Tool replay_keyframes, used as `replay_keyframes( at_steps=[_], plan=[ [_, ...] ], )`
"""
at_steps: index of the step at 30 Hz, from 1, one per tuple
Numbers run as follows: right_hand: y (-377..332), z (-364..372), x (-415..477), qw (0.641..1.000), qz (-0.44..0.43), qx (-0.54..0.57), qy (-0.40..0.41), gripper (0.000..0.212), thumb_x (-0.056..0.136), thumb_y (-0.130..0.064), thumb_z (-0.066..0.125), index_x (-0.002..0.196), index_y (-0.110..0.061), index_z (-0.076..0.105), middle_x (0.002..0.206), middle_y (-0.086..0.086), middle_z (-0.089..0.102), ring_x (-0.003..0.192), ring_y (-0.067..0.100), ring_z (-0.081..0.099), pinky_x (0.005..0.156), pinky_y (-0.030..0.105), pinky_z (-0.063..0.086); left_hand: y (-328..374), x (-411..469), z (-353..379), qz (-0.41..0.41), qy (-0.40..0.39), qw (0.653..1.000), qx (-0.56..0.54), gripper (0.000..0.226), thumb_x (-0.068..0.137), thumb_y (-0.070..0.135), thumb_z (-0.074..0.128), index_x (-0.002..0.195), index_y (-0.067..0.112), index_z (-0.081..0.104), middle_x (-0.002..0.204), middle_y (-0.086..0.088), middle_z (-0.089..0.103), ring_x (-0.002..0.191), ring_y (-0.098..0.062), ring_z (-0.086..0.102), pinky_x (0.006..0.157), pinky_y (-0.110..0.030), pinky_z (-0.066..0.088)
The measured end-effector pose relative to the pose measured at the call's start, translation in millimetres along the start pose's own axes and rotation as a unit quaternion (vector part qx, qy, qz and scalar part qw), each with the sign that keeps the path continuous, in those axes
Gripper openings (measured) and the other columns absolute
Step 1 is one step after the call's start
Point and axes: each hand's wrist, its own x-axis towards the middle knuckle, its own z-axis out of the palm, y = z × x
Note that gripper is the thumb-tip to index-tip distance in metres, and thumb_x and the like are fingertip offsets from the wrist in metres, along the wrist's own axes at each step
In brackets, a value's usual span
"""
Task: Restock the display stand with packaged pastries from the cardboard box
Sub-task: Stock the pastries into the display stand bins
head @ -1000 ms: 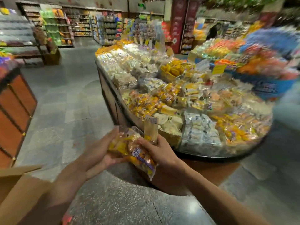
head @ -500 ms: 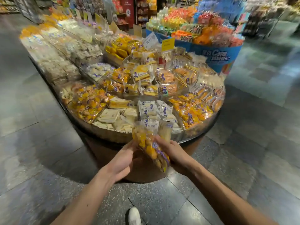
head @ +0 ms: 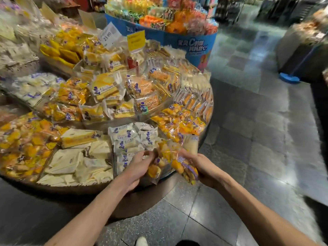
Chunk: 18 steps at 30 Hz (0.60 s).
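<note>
Camera closes in on the display stand. A second ago it stands well off with the cardboard box at lower left; now the box is out of frame and the near rim sits right under the hands. Left hand and right hand move from in front of the rim to above it, beside the white packs. Hands spread apart: left grips one yellow pack, right holds the rest of the bundle, previously pressed together.
</note>
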Motion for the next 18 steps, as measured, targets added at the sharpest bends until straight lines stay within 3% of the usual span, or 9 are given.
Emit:
replay_keyframes(
  at_steps=[2, 3, 6, 9, 11, 12, 14, 16, 18],
  plan=[
    [-2.9, -18.9, 13.9, 1.0, 0.004, -0.011, 0.028, 0.041, 0.094, -0.036, 0.065, 0.114, -0.001, 0.069, 0.102, 0.012, 0.076, 0.082, 0.019, 0.072, 0.07, 0.029, 0.057, 5.8, 23.3, 9.0, -0.005, -0.016, 1.0, -0.001, 0.07, 0.072, 0.067, 0.07, 0.12, 0.017, 0.063, 0.112, -0.006, 0.073, 0.106, -0.021, 0.068, 0.101, -0.044, 0.05],
    [-4.8, -28.9, 21.4, 0.999, 0.006, -0.016, 0.042, 0.042, 0.094, -0.037, 0.065, 0.115, -0.001, 0.069, 0.104, 0.013, 0.075, 0.085, 0.02, 0.072, 0.075, 0.031, 0.057, 8.3, 35.6, 14.5, -0.016, -0.021, 1.0, 0.003, 0.072, 0.068, 0.07, 0.073, 0.117, 0.018, 0.064, 0.113, -0.005, 0.072, 0.106, -0.019, 0.067, 0.1, -0.041, 0.05],
    [-14.8, -64.1, 44.8, 0.995, 0.006, -0.041, 0.093, 0.042, 0.092, -0.039, 0.067, 0.11, -0.001, 0.071, 0.103, 0.017, 0.075, 0.086, 0.024, 0.069, 0.082, 0.038, 0.052, 12.3, 73.9, 33.8, -0.037, -0.031, 0.999, 0.002, 0.027, 0.088, 0.046, 0.068, 0.099, 0.023, 0.059, 0.102, 0.006, 0.066, 0.09, -0.001, 0.061, 0.072, -0.016, 0.047],
    [-29.4, -108.2, 72.6, 0.991, 0.004, -0.066, 0.12, 0.042, 0.092, -0.039, 0.067, 0.108, 0.0, 0.071, 0.095, 0.014, 0.076, 0.083, 0.025, 0.067, 0.081, 0.042, 0.052, 13.8, 112.0, 49.0, -0.04, -0.001, 0.998, 0.056, 0.039, 0.084, 0.04, 0.074, 0.114, 0.019, 0.061, 0.108, 0.004, 0.067, 0.091, -0.002, 0.062, 0.068, -0.014, 0.047],
    [-43.9, -141.7, 94.4, 0.988, 0.001, -0.077, 0.134, 0.039, 0.093, -0.036, 0.067, 0.105, 0.0, 0.07, 0.088, 0.011, 0.076, 0.074, 0.021, 0.068, 0.072, 0.035, 0.055, 15.0, 137.8, 58.0, -0.037, 0.041, 0.993, 0.105, 0.044, 0.083, 0.03, 0.078, 0.12, 0.016, 0.06, 0.109, -0.001, 0.069, 0.094, -0.011, 0.066, 0.075, -0.019, 0.053],
    [-52.2, -157.8, 105.1, 0.987, 0.001, -0.084, 0.135, 0.036, 0.094, -0.036, 0.066, 0.101, -0.001, 0.071, 0.08, 0.008, 0.074, 0.064, 0.017, 0.066, 0.062, 0.028, 0.055, 14.0, 150.2, 62.5, -0.034, 0.065, 0.988, 0.139, 0.048, 0.082, 0.029, 0.08, 0.123, 0.015, 0.059, 0.113, -0.003, 0.068, 0.098, -0.015, 0.066, 0.085, -0.028, 0.055],
    [-69.1, -186.1, 126.6, 0.986, -0.001, -0.105, 0.129, 0.035, 0.095, -0.037, 0.064, 0.093, -0.002, 0.07, 0.066, 0.007, 0.068, 0.049, 0.015, 0.06, 0.047, 0.023, 0.047, 16.0, 167.0, 77.8, -0.007, 0.093, 0.97, 0.224, 0.053, 0.08, 0.032, 0.081, 0.126, 0.019, 0.058, 0.117, -0.003, 0.065, 0.102, -0.019, 0.063, 0.095, -0.039, 0.053],
    [-81.4, -207.8, 146.4, 0.986, -0.001, -0.127, 0.106, 0.037, 0.096, -0.038, 0.063, 0.089, -0.002, 0.069, 0.064, 0.012, 0.064, 0.049, 0.019, 0.056, 0.048, 0.025, 0.045, 14.7, 178.8, 94.3, 0.028, 0.112, 0.938, 0.326, 0.055, 0.083, 0.035, 0.077, 0.133, 0.024, 0.055, 0.118, 0.002, 0.063, 0.102, -0.016, 0.06, 0.094, -0.039, 0.052],
    [-90.8, -223.7, 163.2, 0.987, 0.004, -0.144, 0.076, 0.038, 0.095, -0.039, 0.064, 0.091, -0.002, 0.07, 0.074, 0.015, 0.068, 0.063, 0.025, 0.061, 0.06, 0.032, 0.049, 10.1, 189.2, 109.1, 0.061, 0.114, 0.894, 0.429, 0.059, 0.089, 0.038, 0.071, 0.142, 0.03, 0.047, 0.12, 0.001, 0.06, 0.106, -0.017, 0.058, 0.094, -0.039, 0.051]
  ],
)
